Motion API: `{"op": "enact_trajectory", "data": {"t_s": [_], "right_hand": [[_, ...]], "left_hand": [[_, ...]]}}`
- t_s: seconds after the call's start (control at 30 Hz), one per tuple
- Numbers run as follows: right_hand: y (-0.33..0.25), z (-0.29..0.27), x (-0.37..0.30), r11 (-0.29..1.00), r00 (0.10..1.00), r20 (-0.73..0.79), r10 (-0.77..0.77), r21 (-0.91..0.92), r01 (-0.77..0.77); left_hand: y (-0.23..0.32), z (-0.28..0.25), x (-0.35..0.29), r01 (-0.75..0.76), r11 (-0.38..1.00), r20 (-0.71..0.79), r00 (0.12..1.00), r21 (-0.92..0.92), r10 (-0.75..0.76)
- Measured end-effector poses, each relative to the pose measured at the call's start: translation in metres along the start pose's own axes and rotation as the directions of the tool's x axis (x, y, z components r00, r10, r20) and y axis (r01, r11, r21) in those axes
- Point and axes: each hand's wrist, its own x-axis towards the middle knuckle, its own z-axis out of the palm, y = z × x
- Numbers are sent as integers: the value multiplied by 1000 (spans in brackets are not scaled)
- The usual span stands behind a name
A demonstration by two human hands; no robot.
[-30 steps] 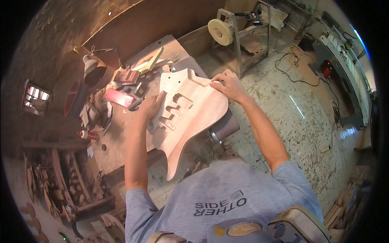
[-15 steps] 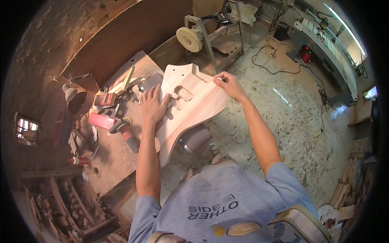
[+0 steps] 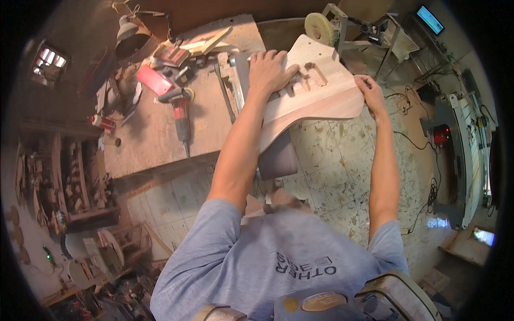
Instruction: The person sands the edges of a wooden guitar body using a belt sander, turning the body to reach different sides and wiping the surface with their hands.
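Observation:
A pale wooden guitar body (image 3: 326,99) with cut-out cavities and small holes lies between my hands, past the right edge of the workbench. My left hand (image 3: 266,73) rests over its left side, fingers bent across the edge and thumb on the top face. At the right edge, my right hand (image 3: 370,95) pinches the rim of the body. Partly covered by the wood, a dark brown belt-like surface (image 3: 281,158) shows below it. A metal machine part (image 3: 239,75) stands beside my left forearm.
On the dusty workbench (image 3: 150,144) lie a red and black handheld power tool (image 3: 181,115), wood strips (image 3: 217,40) and a red bottle (image 3: 101,122). A lamp (image 3: 128,29) stands behind. Beyond the body is a round buffing wheel (image 3: 320,28); cables (image 3: 433,187) trail over the floor at right.
My view has turned, so the scene sits differently. The guitar body and both hands have moved rightward, away from the red power tool, uncovering more of the metal machine part. Both hands still hold it.

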Motion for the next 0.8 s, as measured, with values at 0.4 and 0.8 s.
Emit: {"op": "enact_trajectory", "data": {"t_s": [0.4, 0.8], "right_hand": [[-3, 4, 22, 999, 995, 97, 31, 19, -33], [0, -2, 35, 1000, 996, 90, -12, 0, 12]], "left_hand": [[-7, 8, 4, 41, 998, -53, 998, 38, -39], [10, -8, 4, 87, 996, 11, 996, -17, -86]]}}
